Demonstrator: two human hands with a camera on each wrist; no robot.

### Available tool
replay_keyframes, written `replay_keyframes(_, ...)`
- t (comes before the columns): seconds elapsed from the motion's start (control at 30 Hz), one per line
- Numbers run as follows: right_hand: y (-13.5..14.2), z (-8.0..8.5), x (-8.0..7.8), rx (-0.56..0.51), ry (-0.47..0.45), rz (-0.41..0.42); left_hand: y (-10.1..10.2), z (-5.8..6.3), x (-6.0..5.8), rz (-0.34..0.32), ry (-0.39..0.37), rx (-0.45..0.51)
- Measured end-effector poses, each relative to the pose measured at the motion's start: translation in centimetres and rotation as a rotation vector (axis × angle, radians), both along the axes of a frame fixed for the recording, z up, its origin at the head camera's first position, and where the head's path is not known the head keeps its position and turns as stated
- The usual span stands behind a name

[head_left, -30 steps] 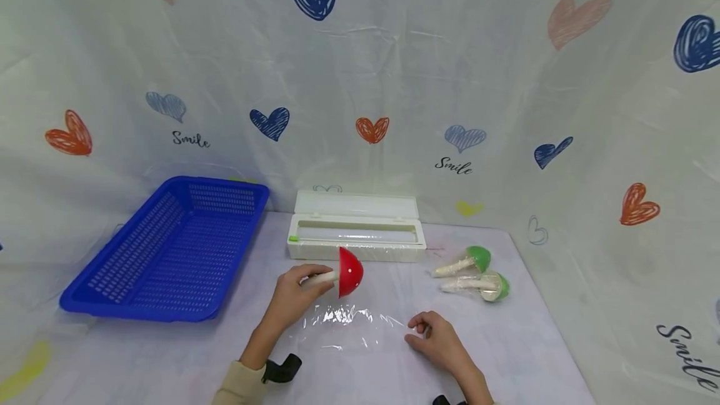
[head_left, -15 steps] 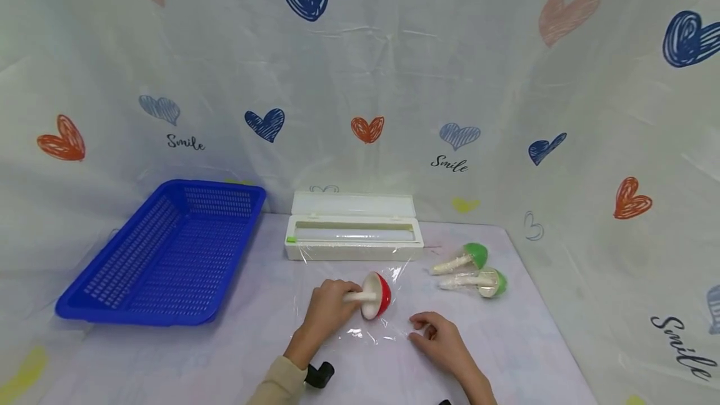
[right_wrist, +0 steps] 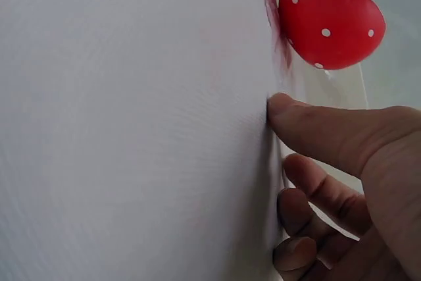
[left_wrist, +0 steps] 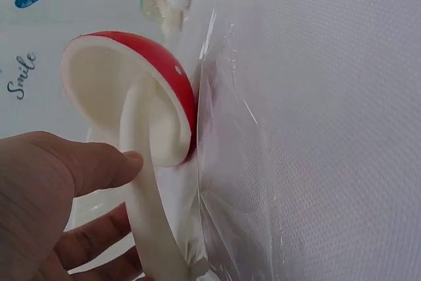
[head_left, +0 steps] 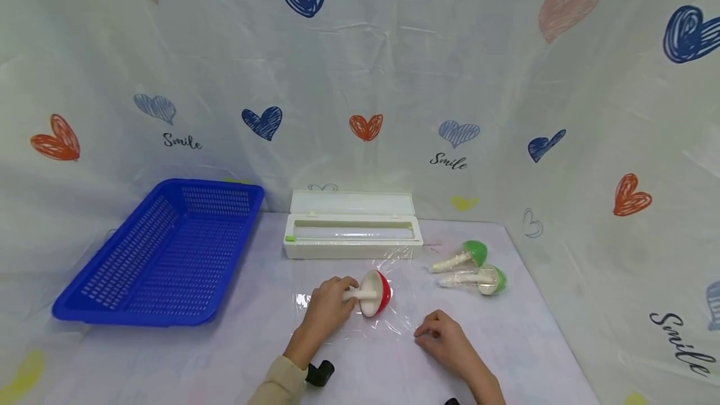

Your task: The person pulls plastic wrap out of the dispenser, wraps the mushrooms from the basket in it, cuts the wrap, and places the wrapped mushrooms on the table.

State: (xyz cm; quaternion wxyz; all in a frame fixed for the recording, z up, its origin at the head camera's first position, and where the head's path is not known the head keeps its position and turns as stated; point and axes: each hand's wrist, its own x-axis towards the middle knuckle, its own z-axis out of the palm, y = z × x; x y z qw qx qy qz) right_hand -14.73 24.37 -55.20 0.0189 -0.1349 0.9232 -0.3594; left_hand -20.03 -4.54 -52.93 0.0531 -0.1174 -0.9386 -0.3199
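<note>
My left hand [head_left: 327,306] grips the white stem of a toy mushroom [left_wrist: 151,103], thumb on one side and fingers on the other. Its red, white-dotted cap lies on its side, hollow underside toward the hand, over a sheet of clear plastic wrap [head_left: 402,308] spread on the table. In the right wrist view the cap shows beyond my right hand [right_wrist: 355,182]. That hand rests its fingertips on the table by the wrap's right edge, loosely bent, with thumb and fingers apart. Both wrists wear black mounts, partly seen in the head view.
A white plastic-wrap dispenser [head_left: 353,247] with its lid raised stands behind the wrap. A blue basket [head_left: 152,319] is at the left. Two green-capped toy mushrooms [head_left: 474,254], at least one wrapped in film, lie at the right. A heart-printed curtain [head_left: 315,61] closes the back.
My left hand has brought the red mushroom rightward and down onto the wrap, turning its hollow underside into view. My right hand has shifted slightly right.
</note>
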Motion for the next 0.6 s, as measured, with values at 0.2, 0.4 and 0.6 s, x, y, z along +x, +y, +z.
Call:
replay_keyframes(0.2, -0.7, 1.2, -0.6, 0.046, 0.065, 0.003, -0.2, -0.3, -0.2, -0.040, 0.049, -0.049)
replay_keyframes(0.4, -1.8, 2.7, -2.1, 0.053, 0.317, 0.016, -0.4, -0.3, -0.1, -0.061, 0.056, -0.053)
replay_keyframes(0.6, -3.4, 3.4, -4.4, 0.189, 0.670, 0.078, -0.1, -0.1, 0.0, -0.071, 0.010, -0.036)
